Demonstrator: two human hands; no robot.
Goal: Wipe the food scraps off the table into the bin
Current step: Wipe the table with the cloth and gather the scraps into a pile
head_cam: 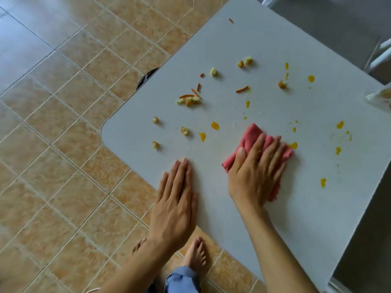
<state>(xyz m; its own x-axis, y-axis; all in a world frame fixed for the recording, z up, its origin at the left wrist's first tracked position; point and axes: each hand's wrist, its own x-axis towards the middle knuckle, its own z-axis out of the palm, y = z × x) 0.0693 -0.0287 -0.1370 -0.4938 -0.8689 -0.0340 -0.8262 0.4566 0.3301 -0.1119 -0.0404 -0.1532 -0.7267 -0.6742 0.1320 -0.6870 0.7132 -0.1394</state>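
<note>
Right hand (254,176) is flat, fingers spread, pressing the pink cloth (251,134) onto the counter (275,218); not clamped, just palm pressure. Left hand (175,199) lies open and empty on the counter near its left edge.

Food scraps (189,100): crumbly pale chunks and thin orange strips, scattered left and ahead of the cloth. Probably light and loose, so they should push easily but may roll or break up. Yellow sauce spots (214,125) look wet and likely smear rather than slide.

Cloth is soft and bunched; best driven under a flat palm with its leading edge kept down.

Left edge and rounded corner (105,127) sit just beside the scraps, tiled floor (63,123) below. A dark rim (147,78) peeks out past that edge, possibly the bin, can't confirm. Counter's centre is open, with a clear object (378,98) at the right edge.
</note>
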